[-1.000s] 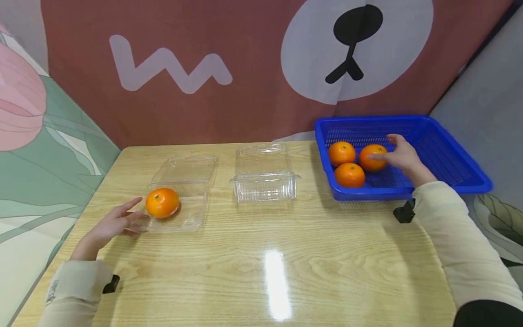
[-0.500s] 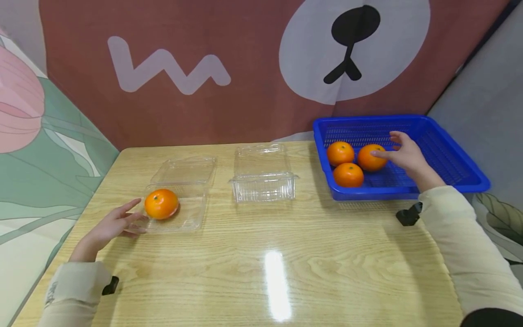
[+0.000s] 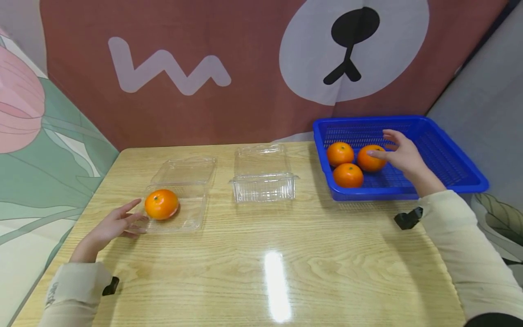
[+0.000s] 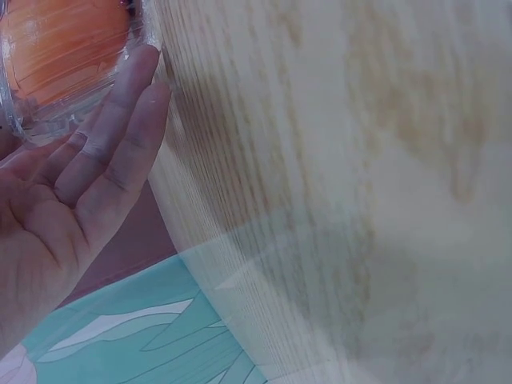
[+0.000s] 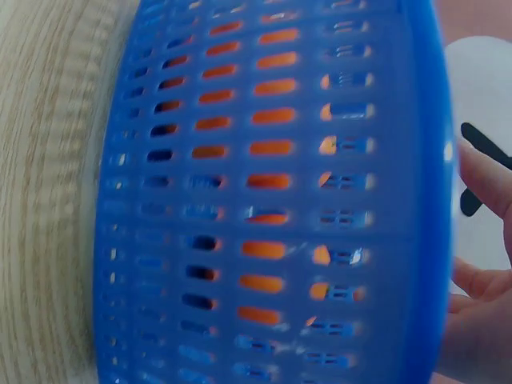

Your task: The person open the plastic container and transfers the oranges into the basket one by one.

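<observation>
On the left, one orange [image 3: 161, 204] sits inside an opened clear plastic clamshell box [image 3: 192, 220]. My left hand [image 3: 115, 226] is at the box's left side, fingers extended. Its fingertips are right at the clear wall in the left wrist view, where the orange [image 4: 64, 44] shows through the plastic. My right hand [image 3: 404, 156] reaches over the blue basket [image 3: 461, 175], thumb and fingers spread apart. The thumb overlaps the rightmost orange [image 3: 369, 159] there. Two more oranges, one behind [image 3: 340, 154] and one in front [image 3: 348, 175], lie beside it. The basket wall [image 5: 392, 192] hides much in the right wrist view.
A second clear clamshell box [image 3: 264, 188], lid raised, stands mid-table between the first box and the basket. The wooden table [image 3: 229, 272] meets a printed cloth wall [image 3: 253, 113] at the back. More fabric lines both sides.
My right hand first drew slightly right, off the orange, then shifted a little back toward it. The left hand and the boxes have stayed nearly still.
</observation>
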`<state>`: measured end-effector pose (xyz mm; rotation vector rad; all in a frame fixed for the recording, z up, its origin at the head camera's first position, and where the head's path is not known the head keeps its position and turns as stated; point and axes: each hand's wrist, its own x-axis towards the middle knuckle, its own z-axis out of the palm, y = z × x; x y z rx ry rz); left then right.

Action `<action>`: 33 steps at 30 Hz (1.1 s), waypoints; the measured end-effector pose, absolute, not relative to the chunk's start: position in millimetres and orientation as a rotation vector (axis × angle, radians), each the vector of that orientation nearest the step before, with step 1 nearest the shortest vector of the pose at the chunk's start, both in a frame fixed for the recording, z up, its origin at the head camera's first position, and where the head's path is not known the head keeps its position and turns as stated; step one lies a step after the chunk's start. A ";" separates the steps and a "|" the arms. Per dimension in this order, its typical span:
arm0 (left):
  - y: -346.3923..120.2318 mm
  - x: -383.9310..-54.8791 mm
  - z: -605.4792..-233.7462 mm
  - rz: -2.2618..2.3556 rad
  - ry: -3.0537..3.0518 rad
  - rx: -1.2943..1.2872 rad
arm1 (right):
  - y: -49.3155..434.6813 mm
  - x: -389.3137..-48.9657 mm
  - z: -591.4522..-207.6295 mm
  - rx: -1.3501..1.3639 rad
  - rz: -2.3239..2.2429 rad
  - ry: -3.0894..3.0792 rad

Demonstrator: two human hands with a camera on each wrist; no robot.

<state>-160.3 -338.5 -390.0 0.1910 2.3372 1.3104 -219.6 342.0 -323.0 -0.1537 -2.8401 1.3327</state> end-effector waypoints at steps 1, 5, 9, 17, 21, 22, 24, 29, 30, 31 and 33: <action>-338.3 -160.3 -390.0 1.311 2.337 0.194 | 340.4 -218.8 -321.9 -0.148 1.342 -2.832; -338.6 -159.9 -389.5 1.318 2.335 0.222 | 335.3 -216.3 -319.0 -0.114 1.363 -2.804; -339.2 -159.0 -388.7 1.330 2.334 0.233 | 328.5 -213.2 -314.6 -0.082 1.375 -2.781; -340.6 -159.3 -390.0 1.337 2.335 0.223 | 314.1 -208.8 -307.9 -0.074 1.395 -2.742; -340.9 -159.3 -390.5 1.339 2.332 0.235 | 307.4 -206.3 -304.3 -0.067 1.411 -2.736; -340.7 -159.2 -390.7 1.341 2.332 0.234 | 305.7 -205.8 -303.4 -0.062 1.420 -2.734; -340.6 -159.3 -390.7 1.339 2.331 0.245 | 302.4 -204.5 -301.6 -0.055 1.433 -2.732; -340.2 -160.1 -390.7 1.326 2.333 0.210 | 293.8 -202.0 -297.9 -0.036 1.467 -2.729; -340.2 -160.3 -390.7 1.321 2.335 0.199 | 292.0 -201.7 -297.3 -0.027 1.473 -2.727; -340.1 -160.4 -390.9 1.319 2.337 0.188 | 290.0 -201.5 -296.7 -0.017 1.476 -2.726; -340.5 -160.8 -391.1 1.314 2.342 0.185 | 286.0 -201.1 -295.4 0.003 1.483 -2.720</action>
